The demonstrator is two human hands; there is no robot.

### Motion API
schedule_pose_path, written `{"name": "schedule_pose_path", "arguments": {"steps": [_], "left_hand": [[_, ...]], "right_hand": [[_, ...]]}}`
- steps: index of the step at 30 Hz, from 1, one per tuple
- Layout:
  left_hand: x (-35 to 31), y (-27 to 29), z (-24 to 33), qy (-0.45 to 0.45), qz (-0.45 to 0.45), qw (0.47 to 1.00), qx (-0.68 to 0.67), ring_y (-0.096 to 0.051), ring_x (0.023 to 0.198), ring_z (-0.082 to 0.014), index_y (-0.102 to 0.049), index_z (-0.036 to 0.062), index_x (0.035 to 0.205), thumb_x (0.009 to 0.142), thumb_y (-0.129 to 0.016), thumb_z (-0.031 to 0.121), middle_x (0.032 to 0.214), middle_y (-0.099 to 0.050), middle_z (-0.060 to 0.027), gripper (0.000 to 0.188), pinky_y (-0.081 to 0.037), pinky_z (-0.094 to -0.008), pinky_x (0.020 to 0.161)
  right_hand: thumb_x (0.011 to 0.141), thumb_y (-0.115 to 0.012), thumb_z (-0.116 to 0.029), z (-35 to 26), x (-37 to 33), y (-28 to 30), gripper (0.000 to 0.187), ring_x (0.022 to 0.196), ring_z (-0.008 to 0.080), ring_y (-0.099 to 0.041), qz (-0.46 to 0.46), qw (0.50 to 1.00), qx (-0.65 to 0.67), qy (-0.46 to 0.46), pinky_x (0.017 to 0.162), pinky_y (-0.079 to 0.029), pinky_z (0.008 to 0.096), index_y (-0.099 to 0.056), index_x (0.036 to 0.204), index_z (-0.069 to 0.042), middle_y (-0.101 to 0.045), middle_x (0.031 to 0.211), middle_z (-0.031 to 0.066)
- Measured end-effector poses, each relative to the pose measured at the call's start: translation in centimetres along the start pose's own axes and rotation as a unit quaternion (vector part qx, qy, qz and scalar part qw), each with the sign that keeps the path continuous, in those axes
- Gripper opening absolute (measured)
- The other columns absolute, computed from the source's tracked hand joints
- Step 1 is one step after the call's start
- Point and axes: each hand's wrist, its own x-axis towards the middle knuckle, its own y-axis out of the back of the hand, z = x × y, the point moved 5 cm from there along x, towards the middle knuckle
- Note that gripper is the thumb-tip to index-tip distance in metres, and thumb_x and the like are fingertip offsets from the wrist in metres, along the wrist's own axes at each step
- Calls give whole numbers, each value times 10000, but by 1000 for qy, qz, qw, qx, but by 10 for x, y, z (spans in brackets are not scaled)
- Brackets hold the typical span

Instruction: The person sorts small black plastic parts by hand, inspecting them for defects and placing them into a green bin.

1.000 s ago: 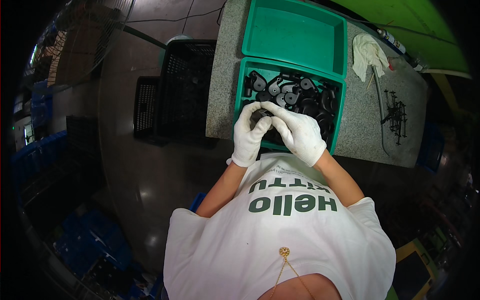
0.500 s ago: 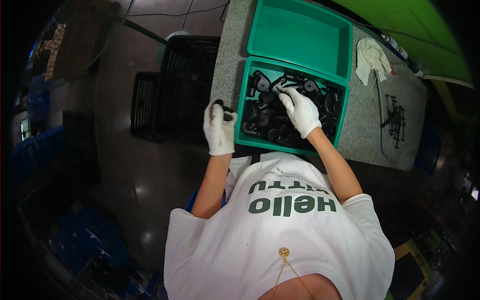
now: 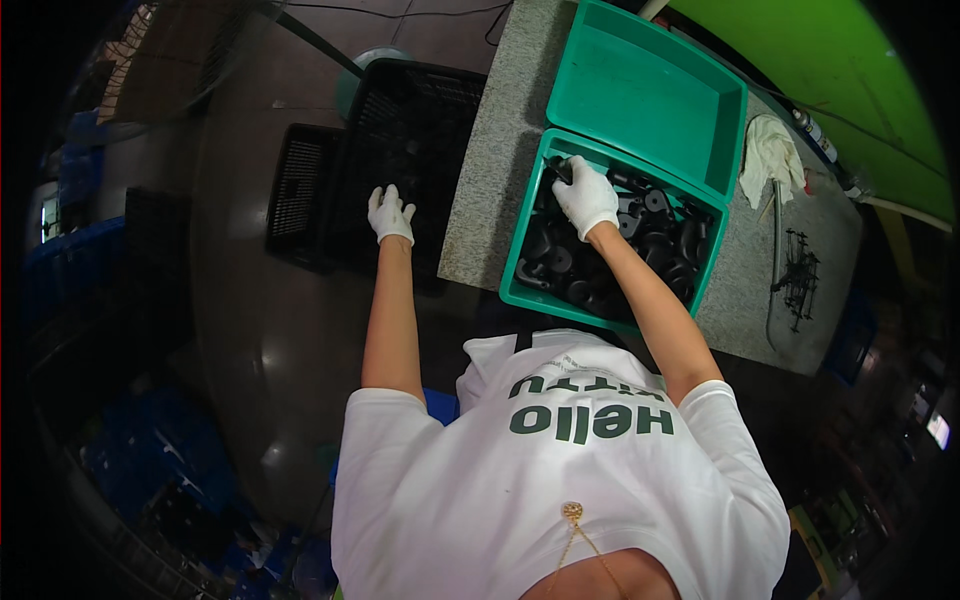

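My left hand [image 3: 391, 213], in a white glove, hangs over the large black crate [image 3: 428, 72] with its fingers spread. Nothing shows in that hand. My right hand [image 3: 587, 198], gloved the same way, is at the left part of a green tray [image 3: 712, 262] on the table. Its thumb and fingers are closed on a black part [image 3: 560, 170], mostly hidden by the glove. A heap of black molded parts [image 3: 650, 240], some curved and some with round ends, fills the tray below that hand. The crate's contents are too dark to make out.
Behind the filled tray lies a second green tray [image 3: 655, 95]. On the speckled table [image 3: 480, 215] at the right are a white cloth [image 3: 770, 160], a spray can [image 3: 815, 137] and thin black pieces [image 3: 797, 275]. A smaller black crate [image 3: 294, 190] stands left of the large one.
My left hand has moved left from beside the tray to over the large crate and opened; the dark part it held is gone. My right hand has shifted toward the tray's left side and gripped a part.
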Motion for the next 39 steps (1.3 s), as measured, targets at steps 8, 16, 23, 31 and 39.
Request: {"name": "schedule_pose_path", "arguments": {"steps": [8,16,23,31,39], "left_hand": [[-213,-94,24,-257,-377,874,167,-549,1090,-206,-529,0,1206,791,-666,-31,1266,-487,-110,438,-474,-316,922],[-294,-122,27,-255,-406,871,111,-554,993,-148,-517,28,1208,839,-660,49,1190,-449,-74,396,-490,-283,851],[-297,-124,14,-4,-448,892,59,-565,946,-138,-423,12,1255,908,-555,68,1076,-510,-74,375,-516,-321,809],[-307,-125,12,-57,-466,879,90,-548,967,-121,-450,11,1241,893,-495,-38,1100,-515,-62,355,-521,-271,840],[-311,-120,21,-158,-474,854,145,-519,1030,-153,-458,4,1257,896,-586,110,1125,-493,-70,398,-438,-280,900]], "right_hand": [[809,-553,-135,12,-56,44,222,430,56,-400,-168,820,538,-106,385,-307,207,-596,989,-12,-654,804,72],[857,-567,-150,-4,-119,51,76,406,39,-311,-289,695,650,-107,366,-225,215,-524,842,-88,-461,623,-38],[918,-513,-281,23,-127,85,289,599,275,-630,3,956,288,57,551,-478,349,-552,1078,-44,-655,838,157],[914,-527,-219,-22,-155,133,336,686,286,-646,69,954,105,272,604,-515,370,-533,1238,-129,-662,829,108],[897,-562,-247,-21,-156,134,374,609,239,-614,73,948,72,301,558,-498,342,-545,1263,-171,-598,718,57]]}}
